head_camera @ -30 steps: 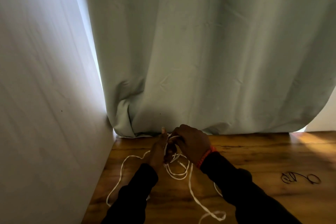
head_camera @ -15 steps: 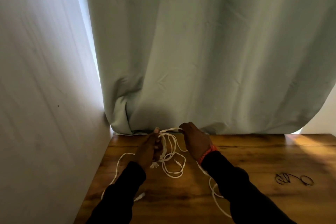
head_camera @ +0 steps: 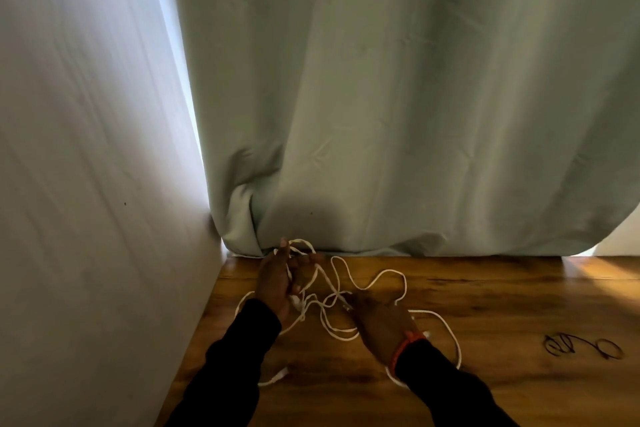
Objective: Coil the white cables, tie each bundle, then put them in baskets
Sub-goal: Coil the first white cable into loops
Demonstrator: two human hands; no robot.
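A thin white cable (head_camera: pixel 375 279) lies in loose loops on the wooden table (head_camera: pixel 485 305). My left hand (head_camera: pixel 277 282) stands upright near the curtain's hem with several turns of the cable wound round its fingers. My right hand (head_camera: pixel 381 322) sits lower and to the right, palm down, pinching a strand of the cable at its fingertips. More cable trails past my right wrist toward the table's front. No basket is in view.
A small black twist tie or wire (head_camera: pixel 581 347) lies on the table at the right. A pale green curtain (head_camera: pixel 398 97) hangs along the table's back edge. A white wall (head_camera: pixel 86 184) borders the table on the left.
My right hand has dropped from beside the left hand down and to the right, drawing out a strand. The loops have spread wider over the table.
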